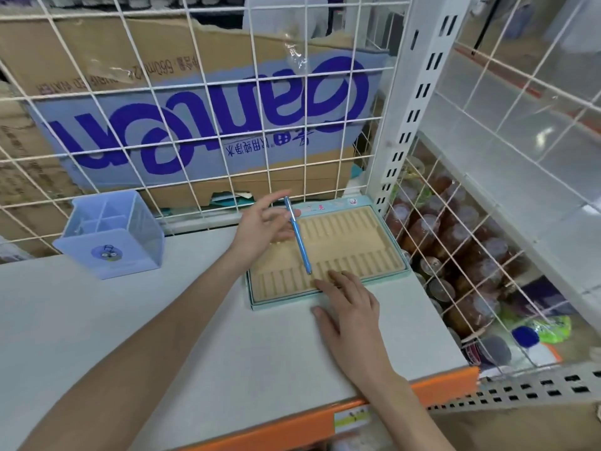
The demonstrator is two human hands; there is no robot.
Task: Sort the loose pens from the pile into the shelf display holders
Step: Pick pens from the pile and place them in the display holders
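At the near edge of the shelf runs an orange strip; the grey surface between it and the tray is bare except for the 2 forearms crossing it. The right hand lies flat, fingers spread and straight, palm on the shelf and fingertips over the tray's near rim. The tray, tan and slotted inside a pale teal frame, sits at the shelf's far right corner, its right side close to the wire side panel. 1 blue pen slants across the tray, tip down near the right fingertips. The left hand is just left of the pen's upper half, fingers loosely spread; motion blur hides whether they touch it. Near the far left edge stands a blue holder with dividers, well apart from the tray. Behind both, a wire back grid closes the far edge.
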